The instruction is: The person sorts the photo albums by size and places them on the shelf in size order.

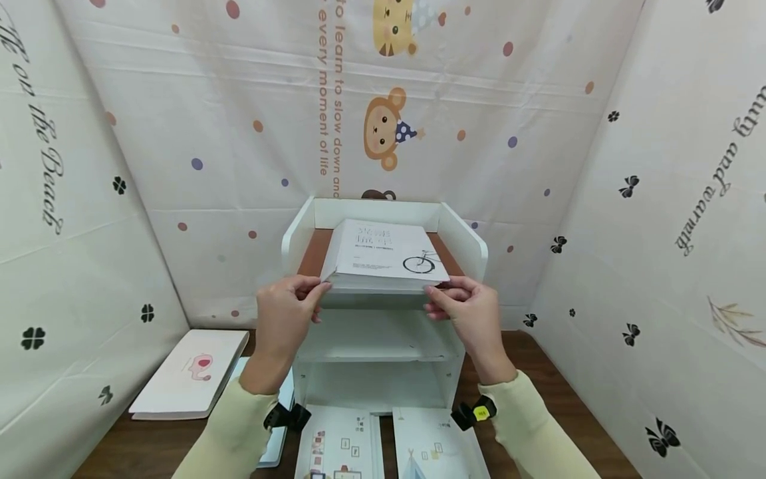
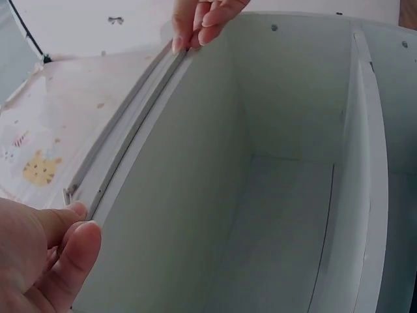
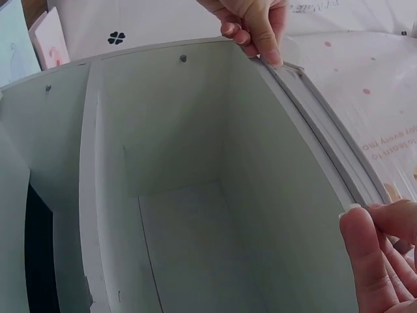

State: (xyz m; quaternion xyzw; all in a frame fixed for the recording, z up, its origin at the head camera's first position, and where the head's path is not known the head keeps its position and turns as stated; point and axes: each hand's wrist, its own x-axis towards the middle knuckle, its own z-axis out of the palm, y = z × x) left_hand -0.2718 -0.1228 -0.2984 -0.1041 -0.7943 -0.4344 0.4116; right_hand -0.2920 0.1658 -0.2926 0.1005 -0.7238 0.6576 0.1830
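A thick white book point(image 1: 383, 249) with a bicycle drawing on its cover lies on the brown top board of a small white shelf unit point(image 1: 383, 336). At its near left corner, my left hand point(image 1: 286, 322) pinches the book between thumb and fingers. My right hand point(image 1: 473, 316) pinches the near right corner the same way. From the wrist views, the book's edge point(image 2: 127, 130) runs along the front of the top board, with fingertips at both ends. The far side of the book is hidden in both wrist views.
Raised white sides point(image 1: 473, 239) border the shelf top. Below it are open compartments point(image 3: 176, 241). Two illustrated books point(image 1: 341, 442) lie in front of the unit. A white book with a pink elephant point(image 1: 191, 372) and a light blue book point(image 1: 278, 426) lie to the left.
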